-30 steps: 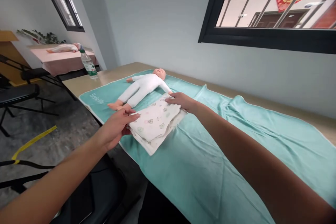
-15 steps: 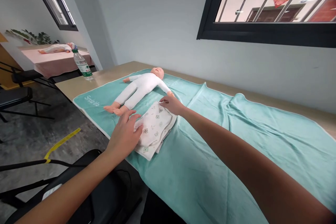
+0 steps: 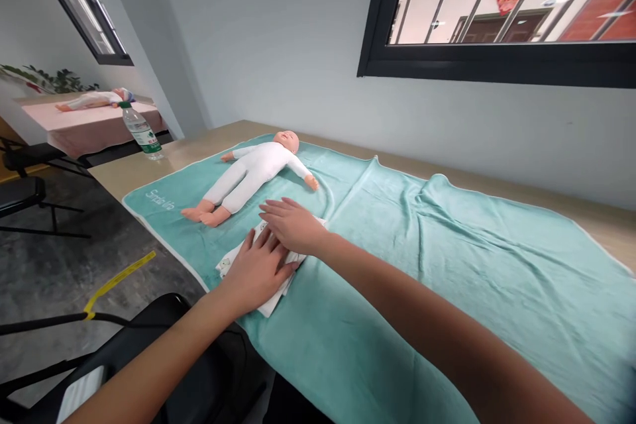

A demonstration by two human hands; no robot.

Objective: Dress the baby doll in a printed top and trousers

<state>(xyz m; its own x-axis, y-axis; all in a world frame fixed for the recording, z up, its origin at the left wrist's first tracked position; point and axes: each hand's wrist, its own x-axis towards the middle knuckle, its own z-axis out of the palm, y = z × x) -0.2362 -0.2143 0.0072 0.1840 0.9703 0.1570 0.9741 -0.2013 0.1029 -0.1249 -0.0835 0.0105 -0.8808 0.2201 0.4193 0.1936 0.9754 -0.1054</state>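
Note:
A folded white cloth garment with small printed figures (image 3: 271,307) lies on the teal blanket (image 3: 368,318), mostly covered by my hands. My left hand (image 3: 258,271) rests flat on it, fingers stretched out and pointing away from me. My right hand (image 3: 293,225) lies just beyond, palm down with fingers extended, overlapping the left fingertips. Neither hand grips anything. Behind the cloth, a baby doll (image 3: 256,165) in a white bodysuit lies on its back, its head toward the wall and its bare feet toward the near left.
A plastic water bottle (image 3: 142,131) stands on the bare left corner of the table (image 3: 112,169). Black chairs (image 3: 183,351) are at the lower left. Another doll (image 3: 94,99) lies on a pink-covered table (image 3: 99,122) farther back. The wall (image 3: 278,46) borders the table's far side.
My right hand has let go of the cloth's far corner and moved left, flattening over it. My left hand has moved onto the cloth. The cloth lies flatter, its upper part now hidden.

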